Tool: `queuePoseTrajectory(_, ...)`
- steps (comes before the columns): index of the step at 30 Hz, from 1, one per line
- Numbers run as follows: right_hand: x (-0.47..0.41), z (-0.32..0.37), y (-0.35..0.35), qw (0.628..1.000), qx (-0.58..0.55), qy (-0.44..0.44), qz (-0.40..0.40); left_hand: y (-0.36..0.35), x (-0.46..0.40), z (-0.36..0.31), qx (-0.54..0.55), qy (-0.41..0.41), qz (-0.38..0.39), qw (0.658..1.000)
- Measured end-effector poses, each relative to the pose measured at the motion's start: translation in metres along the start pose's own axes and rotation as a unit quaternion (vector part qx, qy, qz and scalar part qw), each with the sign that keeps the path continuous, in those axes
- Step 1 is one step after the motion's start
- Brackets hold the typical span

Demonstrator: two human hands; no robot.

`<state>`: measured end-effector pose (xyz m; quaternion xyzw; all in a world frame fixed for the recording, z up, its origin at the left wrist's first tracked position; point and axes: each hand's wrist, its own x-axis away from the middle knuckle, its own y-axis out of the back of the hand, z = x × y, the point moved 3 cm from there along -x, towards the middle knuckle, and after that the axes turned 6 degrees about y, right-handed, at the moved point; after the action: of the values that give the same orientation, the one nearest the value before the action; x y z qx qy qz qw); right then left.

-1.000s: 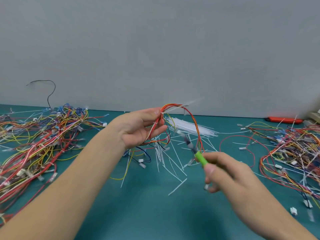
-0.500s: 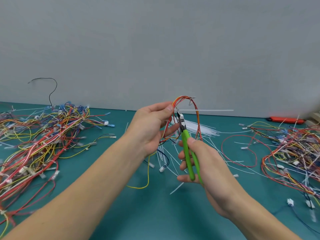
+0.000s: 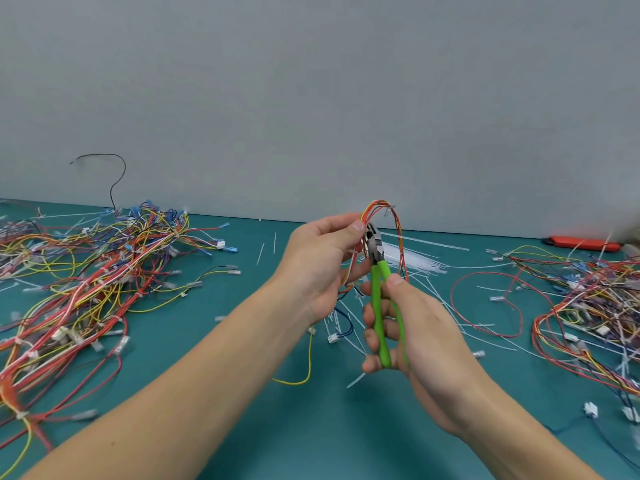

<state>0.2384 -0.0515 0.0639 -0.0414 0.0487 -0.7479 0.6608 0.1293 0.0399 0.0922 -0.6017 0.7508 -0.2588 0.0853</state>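
Observation:
My left hand (image 3: 320, 263) holds a small bundle of red, orange and yellow wires (image 3: 388, 211) raised above the table, the wires arching in a loop over my fingertips. My right hand (image 3: 412, 327) grips a pair of green-handled cutters (image 3: 381, 306) upright. The cutters' dark jaws (image 3: 374, 245) sit right against the bundle beside my left thumb. Loose ends of the bundle, with white connectors, hang below my left hand.
A big tangle of coloured wire harnesses (image 3: 79, 282) covers the teal table on the left. Another tangle (image 3: 595, 317) lies on the right. White cable ties (image 3: 412, 261) are strewn behind my hands. An orange tool (image 3: 581, 243) lies by the grey wall.
My right hand brought the cutters up from a low, blurred swing to upright, with the jaws against the bundle. My left hand lifted the wire loop slightly.

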Motion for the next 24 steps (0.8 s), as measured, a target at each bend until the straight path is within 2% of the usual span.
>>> queuePoseTrajectory(7,0.009,-0.001,0.007,1.0,0.021,-0.003,-0.01,0.005,-0.004,-0.002,-0.016,0.0,-0.028,0.999)
queuePoseTrajectory(11,0.022,-0.004,0.027,0.999,0.046,-0.019,0.021,0.016,-0.008,-0.018,-0.013,-0.015,-0.062,0.998)
queuePoseTrajectory(14,0.034,-0.007,0.043,0.991,0.12,-0.004,0.066,0.023,-0.007,-0.04,0.003,-0.021,-0.06,0.998)
queuePoseTrajectory(16,0.042,-0.007,0.049,0.965,0.234,0.025,0.113,0.028,-0.002,-0.062,0.033,-0.029,-0.05,0.998)
queuePoseTrajectory(18,0.051,-0.01,0.051,0.905,0.382,0.072,0.174,0.033,0.006,-0.088,0.036,-0.038,-0.035,0.998)
queuePoseTrajectory(19,0.054,-0.012,0.05,0.871,0.441,0.095,0.195,0.036,0.011,-0.101,0.023,-0.042,-0.029,0.998)
queuePoseTrajectory(20,0.056,-0.012,0.048,0.853,0.469,0.112,0.2,0.037,0.017,-0.113,0.002,-0.045,-0.024,0.999)
queuePoseTrajectory(22,0.056,-0.012,0.047,0.855,0.466,0.12,0.195,0.036,0.028,-0.142,-0.059,-0.063,-0.015,0.996)
queuePoseTrajectory(24,0.056,-0.008,0.047,0.866,0.454,0.113,0.177,0.033,0.036,-0.178,-0.147,-0.118,-0.019,0.982)
